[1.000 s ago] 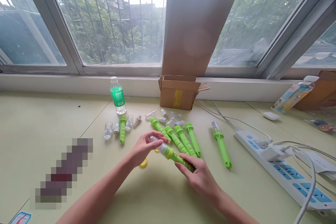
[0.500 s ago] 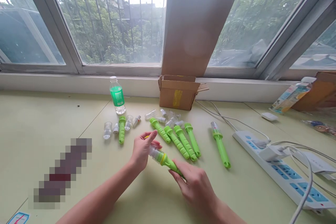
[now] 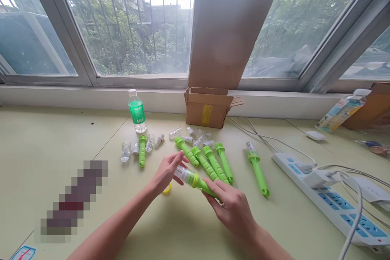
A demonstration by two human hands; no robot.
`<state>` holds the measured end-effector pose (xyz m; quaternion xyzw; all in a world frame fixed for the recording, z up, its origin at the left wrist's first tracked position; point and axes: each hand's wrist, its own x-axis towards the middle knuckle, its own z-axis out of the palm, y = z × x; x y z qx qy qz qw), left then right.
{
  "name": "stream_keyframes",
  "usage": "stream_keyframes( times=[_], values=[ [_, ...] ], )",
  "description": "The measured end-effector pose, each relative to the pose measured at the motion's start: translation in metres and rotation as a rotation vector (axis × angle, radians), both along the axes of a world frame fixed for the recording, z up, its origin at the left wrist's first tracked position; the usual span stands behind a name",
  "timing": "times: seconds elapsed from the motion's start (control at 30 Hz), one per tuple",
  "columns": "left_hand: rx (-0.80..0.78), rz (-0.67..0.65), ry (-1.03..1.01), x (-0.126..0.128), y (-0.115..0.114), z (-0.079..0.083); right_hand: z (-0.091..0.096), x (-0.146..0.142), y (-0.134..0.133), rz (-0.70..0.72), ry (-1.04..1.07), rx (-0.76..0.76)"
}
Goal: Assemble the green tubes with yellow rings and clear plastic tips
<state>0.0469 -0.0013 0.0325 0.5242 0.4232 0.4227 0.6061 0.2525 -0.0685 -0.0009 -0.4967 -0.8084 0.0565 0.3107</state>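
Note:
In front of me a green-handled stick (image 3: 204, 186) with a clear ribbed cap (image 3: 183, 174) and a yellow ring at the joint is held at a tilt. My right hand (image 3: 233, 203) is closed around the lower part of the green handle. At the other end, my left hand (image 3: 169, 170) has its thumb and fingers closed about the clear cap; some fingertips are hidden behind it. A loose yellow ring (image 3: 166, 189) shows just below my left hand; whether it touches the table is unclear. Beyond the hands lie several bare green handles (image 3: 215, 164).
Clear caps (image 3: 126, 152) and small white-ended pieces (image 3: 159, 141) lie scattered further back. A capped green stick (image 3: 257, 170) rests at the right, near a power strip (image 3: 330, 199) with cables. A bottle (image 3: 137, 111) and a cardboard box (image 3: 209, 107) stand near the window.
The yellow ring that showed by my left fingers is now below that hand. Both hands and the held stick have shifted slightly to the right.

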Motion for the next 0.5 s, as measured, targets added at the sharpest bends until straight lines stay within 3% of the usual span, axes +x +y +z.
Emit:
stream_keyframes(
  times=[0.1,0.23,0.5],
  values=[
    [-0.112,-0.125,0.098,-0.005,0.003,-0.001,-0.005,0.007,0.001,-0.069,-0.237,0.274],
    [-0.151,-0.136,0.320,-0.005,0.001,-0.008,-0.006,0.005,-0.004,-0.034,-0.382,0.441],
    [0.358,0.025,0.539,0.004,-0.005,-0.010,-0.011,0.001,-0.008,0.034,-0.385,0.355]
  ],
)
